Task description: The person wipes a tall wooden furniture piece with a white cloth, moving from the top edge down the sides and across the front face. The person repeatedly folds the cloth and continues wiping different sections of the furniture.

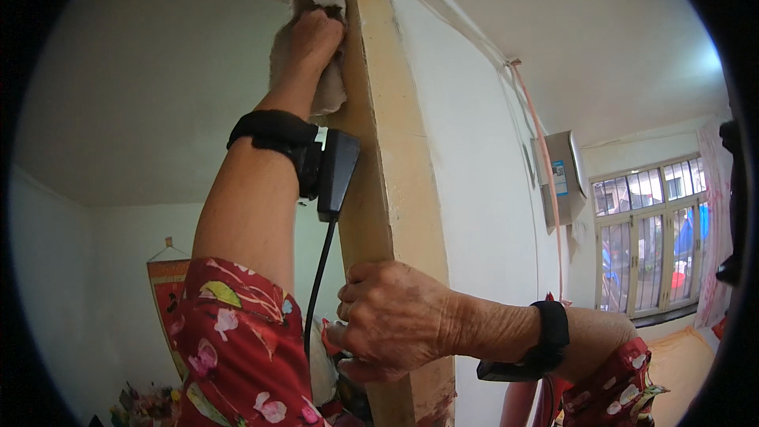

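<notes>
A greyish-white cloth (329, 95) lies against the upper inner side of a yellowish door frame post (403, 130), just below its top corner. My left hand (319, 35) is closed on the cloth and presses it there. Lower down, my right hand (394, 320) grips the edge of the same post, its fingers curled round to the inner side. Both wrists wear black straps with a black device; a cable hangs from the left one (339, 175). Red floral sleeves cover the upper forearms.
To the right of the post is a white wall (480, 160) with a hanging pink strip (548, 172) and a wall-mounted metallic box (563, 178). Farther right stands a barred window (649, 243) with a curtain. A red scroll (163, 296) hangs beyond the opening, above several colourful items (145, 403).
</notes>
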`<state>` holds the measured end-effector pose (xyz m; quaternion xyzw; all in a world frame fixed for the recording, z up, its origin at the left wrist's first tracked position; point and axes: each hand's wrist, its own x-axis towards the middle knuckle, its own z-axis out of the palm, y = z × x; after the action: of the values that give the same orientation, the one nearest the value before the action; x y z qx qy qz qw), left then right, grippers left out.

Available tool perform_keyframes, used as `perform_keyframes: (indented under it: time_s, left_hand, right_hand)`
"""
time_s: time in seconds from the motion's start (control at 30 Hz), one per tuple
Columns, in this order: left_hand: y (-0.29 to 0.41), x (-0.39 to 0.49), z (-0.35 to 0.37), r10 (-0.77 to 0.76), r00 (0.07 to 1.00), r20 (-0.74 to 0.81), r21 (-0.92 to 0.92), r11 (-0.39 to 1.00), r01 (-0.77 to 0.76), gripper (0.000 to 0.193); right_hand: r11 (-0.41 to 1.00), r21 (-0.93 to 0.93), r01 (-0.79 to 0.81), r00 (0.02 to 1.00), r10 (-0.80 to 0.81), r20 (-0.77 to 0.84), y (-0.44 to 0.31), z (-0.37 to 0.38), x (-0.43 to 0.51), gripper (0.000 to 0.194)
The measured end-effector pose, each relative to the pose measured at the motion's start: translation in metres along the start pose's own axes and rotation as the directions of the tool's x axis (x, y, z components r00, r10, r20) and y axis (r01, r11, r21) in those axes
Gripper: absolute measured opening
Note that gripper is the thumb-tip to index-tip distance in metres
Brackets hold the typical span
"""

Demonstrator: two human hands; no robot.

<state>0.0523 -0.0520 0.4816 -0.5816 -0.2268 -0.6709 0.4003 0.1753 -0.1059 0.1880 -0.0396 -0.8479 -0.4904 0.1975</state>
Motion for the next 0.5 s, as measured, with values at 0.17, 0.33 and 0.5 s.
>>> perform_keyframes:
  time_s: [0.17, 0.33, 0.5]
  left_hand:
    - [0.008, -0.006, -0.009, 0.035, 0.999, 0.036, -0.05, 0.998, -0.034, 0.05]
    - [0.016, -0.011, -0.011, 0.153, 0.988, -0.004, -0.186, 0.971, -0.151, 0.057]
    - [0.003, -0.028, -0.027, 0.12, 0.985, 0.123, -0.176, 0.979, -0.098, 0.058]
  right_hand:
    - [0.999, -0.034, -0.002, 0.999, 0.004, 0.051, 0.001, -0.001, 0.001, 0.046]
    - [1.0, -0.017, -0.013, 0.996, 0.014, 0.083, 0.001, -0.004, 0.001, 0.042]
    - [0.997, -0.043, -0.058, 0.988, 0.063, 0.141, -0.001, -0.004, 0.0, 0.033]
